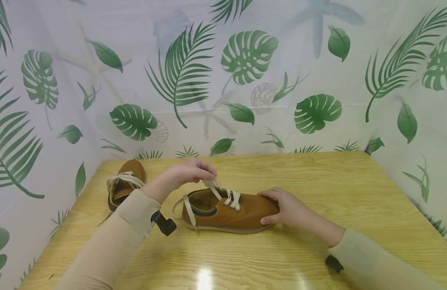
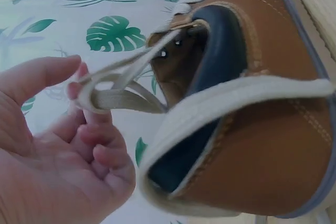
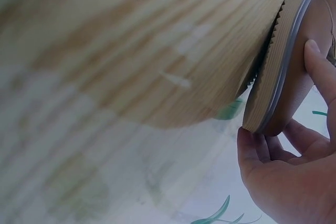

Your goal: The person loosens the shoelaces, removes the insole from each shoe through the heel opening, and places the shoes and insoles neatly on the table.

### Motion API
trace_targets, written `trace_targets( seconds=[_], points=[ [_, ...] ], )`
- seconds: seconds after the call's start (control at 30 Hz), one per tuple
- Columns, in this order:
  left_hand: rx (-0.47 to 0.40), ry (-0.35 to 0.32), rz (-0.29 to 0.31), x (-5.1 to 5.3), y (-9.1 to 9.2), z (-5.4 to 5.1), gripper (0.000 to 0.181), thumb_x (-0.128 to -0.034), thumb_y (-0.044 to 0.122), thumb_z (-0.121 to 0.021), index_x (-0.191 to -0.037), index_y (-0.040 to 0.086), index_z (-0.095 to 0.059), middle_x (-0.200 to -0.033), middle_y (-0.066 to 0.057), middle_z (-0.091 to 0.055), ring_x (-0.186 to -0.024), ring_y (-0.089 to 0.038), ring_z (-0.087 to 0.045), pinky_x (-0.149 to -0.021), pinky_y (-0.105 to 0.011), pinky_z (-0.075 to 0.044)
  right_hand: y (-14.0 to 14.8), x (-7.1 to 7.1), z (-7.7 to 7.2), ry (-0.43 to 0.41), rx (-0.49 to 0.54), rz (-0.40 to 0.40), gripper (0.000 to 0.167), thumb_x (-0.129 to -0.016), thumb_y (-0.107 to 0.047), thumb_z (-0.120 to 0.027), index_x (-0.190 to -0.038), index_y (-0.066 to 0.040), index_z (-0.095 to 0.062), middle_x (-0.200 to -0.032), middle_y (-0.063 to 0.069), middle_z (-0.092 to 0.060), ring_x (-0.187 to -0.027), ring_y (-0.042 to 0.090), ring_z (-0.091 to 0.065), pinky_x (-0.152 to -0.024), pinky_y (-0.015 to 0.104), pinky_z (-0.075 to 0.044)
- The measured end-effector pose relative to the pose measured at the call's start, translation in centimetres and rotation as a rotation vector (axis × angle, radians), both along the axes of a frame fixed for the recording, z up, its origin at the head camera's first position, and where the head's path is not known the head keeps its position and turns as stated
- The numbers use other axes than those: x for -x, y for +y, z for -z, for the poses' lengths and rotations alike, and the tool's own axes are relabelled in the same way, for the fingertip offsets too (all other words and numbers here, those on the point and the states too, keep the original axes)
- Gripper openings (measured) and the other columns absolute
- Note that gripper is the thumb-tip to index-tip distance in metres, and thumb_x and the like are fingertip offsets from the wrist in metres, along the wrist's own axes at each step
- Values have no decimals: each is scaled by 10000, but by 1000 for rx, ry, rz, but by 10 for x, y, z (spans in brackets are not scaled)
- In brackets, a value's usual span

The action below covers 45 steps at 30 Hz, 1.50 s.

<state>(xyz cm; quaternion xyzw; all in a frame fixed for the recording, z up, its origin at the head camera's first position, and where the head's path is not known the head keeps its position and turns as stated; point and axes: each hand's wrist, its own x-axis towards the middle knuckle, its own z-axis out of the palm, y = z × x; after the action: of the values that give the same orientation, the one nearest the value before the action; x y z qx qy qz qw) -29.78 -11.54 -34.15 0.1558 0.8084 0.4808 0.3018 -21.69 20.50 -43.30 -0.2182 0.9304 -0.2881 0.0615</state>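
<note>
A brown shoe [image 1: 250,211] with a pale sole lies on the table, its toe pointing right. My left hand [image 1: 183,174] is above the shoe's opening and pinches a cream shoelace [image 2: 113,99] between thumb and fingertip, drawn up from the eyelets. In the left wrist view, another length of lace [image 2: 231,95] drapes across the heel. At the toe, my right hand [image 1: 290,207] grips the shoe, with the thumb on the near side and the fingers round the front. The right wrist view shows those fingers touching the sole's edge [image 3: 262,98].
A second brown shoe [image 1: 134,169] with loose cream laces stands at the table's back left. The wooden table [image 1: 317,173] is bordered by white cloth [image 1: 209,137] printed with green leaves, behind and on both sides. Each sleeve has a black wrist device [image 1: 163,223].
</note>
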Motion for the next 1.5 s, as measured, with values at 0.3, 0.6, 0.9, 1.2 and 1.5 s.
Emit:
trace_targets(
  seconds=[0.3,0.6,0.9,1.2,1.5],
  points=[
    [-60,-30,-11,4,-8,-4,229,-1006,17,-623,-1232,-13,-601,-912,29,-611,-824,-95,-630,-890,-297,-589,1,2,1,-5,-1,4,748,-850,-304,-920,-1463,-19,-601,-1397,216,-637,-1278,417,-615,-1064,579,-520],
    [-67,-33,-28,5,-9,-4,231,-1010,31,-628,-1238,5,-605,-895,39,-600,-718,-85,-565,-714,-215,-544,2,3,2,-5,2,0,752,-853,-316,-917,-1468,-25,-598,-1395,209,-637,-1276,411,-617,-1060,577,-521],
    [-171,-78,-71,9,-17,2,155,-1017,19,-603,-1166,54,-624,-939,53,-608,-768,-76,-570,-756,-224,-546,3,2,3,-1,0,4,747,-849,-312,-921,-1464,-31,-604,-1393,209,-637,-1270,409,-621,-1055,572,-525],
    [-373,-190,-155,12,-21,8,314,-1014,-44,-550,-897,215,-682,-843,62,-556,-684,-54,-505,-604,-149,-463,1,-1,0,-11,9,4,761,-853,-313,-917,-1475,-20,-590,-1403,221,-627,-1277,418,-616,-1064,586,-519],
    [-154,-69,-109,12,-36,-1,119,-986,16,-631,-1044,120,-621,-750,74,-498,-624,-77,-363,-601,-217,-344,2,-1,0,-6,12,-1,764,-852,-322,-916,-1475,-21,-591,-1389,205,-638,-1263,401,-626,-1054,574,-527]
  ],
)
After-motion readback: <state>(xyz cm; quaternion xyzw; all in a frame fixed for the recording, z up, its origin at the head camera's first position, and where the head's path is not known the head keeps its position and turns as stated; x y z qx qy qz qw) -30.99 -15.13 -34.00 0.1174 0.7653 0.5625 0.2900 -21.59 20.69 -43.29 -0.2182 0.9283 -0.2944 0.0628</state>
